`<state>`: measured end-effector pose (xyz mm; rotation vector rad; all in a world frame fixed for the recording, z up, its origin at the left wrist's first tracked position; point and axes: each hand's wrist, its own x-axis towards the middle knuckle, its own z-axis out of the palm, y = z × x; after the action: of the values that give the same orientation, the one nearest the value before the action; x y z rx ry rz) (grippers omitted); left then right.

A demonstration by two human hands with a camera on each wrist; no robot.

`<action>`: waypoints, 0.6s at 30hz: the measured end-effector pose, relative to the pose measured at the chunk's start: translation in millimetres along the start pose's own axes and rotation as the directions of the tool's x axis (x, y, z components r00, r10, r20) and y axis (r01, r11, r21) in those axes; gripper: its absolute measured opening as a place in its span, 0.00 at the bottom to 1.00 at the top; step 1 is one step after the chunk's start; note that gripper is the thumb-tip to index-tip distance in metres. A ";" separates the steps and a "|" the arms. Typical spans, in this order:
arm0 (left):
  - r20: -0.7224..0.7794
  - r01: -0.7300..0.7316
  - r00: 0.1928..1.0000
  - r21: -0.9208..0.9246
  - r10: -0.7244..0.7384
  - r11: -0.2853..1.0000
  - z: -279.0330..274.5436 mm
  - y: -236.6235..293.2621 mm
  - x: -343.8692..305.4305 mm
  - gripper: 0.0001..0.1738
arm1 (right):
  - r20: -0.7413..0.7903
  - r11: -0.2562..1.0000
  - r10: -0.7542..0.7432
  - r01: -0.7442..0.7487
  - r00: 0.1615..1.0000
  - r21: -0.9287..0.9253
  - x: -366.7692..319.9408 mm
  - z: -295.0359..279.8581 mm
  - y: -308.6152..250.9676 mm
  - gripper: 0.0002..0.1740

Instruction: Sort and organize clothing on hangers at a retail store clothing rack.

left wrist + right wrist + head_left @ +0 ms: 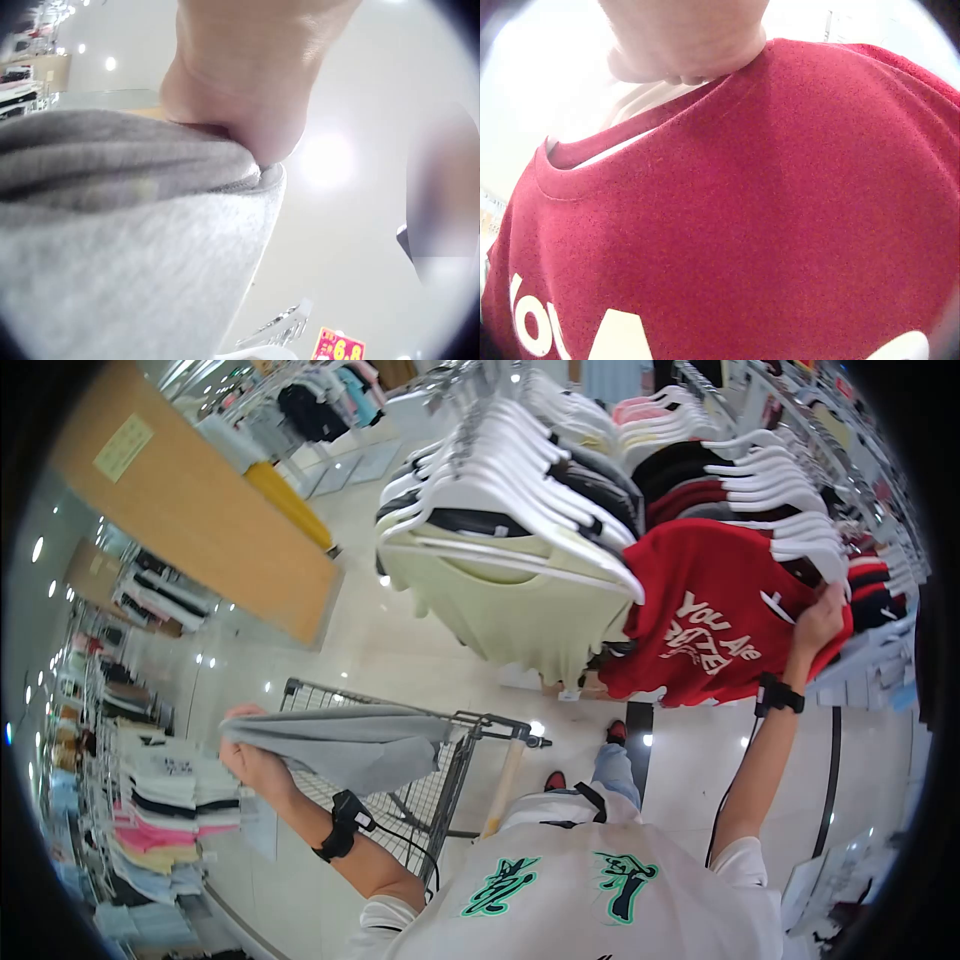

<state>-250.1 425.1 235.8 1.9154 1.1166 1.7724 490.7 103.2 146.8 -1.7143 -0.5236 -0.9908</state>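
The left hand (250, 755) grips one end of a grey garment (350, 745), which stretches sideways over the cart; the left wrist view has the folded grey cloth (135, 247) bunched under that hand (240, 90). A red shirt (690, 600) with white lettering hangs on a white hanger at the right rack. At its neckline and shoulder the right hand (822, 622) holds on, fingers curled. Seen from the right wrist, this hand (690, 45) is at the collar of the red shirt (705, 210), over the pale hanger; its fingertips are mostly hidden.
A wire shopping cart (450, 785) with a pale handle stands below the grey garment. Pale green shirts (500, 595) on white hangers hang in front. A wooden column (200, 500) rises at the upper left, and more clothes racks (170, 790) line the left side.
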 end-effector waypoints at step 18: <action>0.023 0.449 0.840 -0.590 -0.542 0.671 35.1 -4.2 -20.5 0.26 | 0.121 0.992 -0.122 0.115 0.985 0.059 8.6 -30.7 -45.7 0.21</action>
<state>-217.1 423.2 211.7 0.9994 0.8834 1.6853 450.5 90.4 183.2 -1.7223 -0.7336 -0.9492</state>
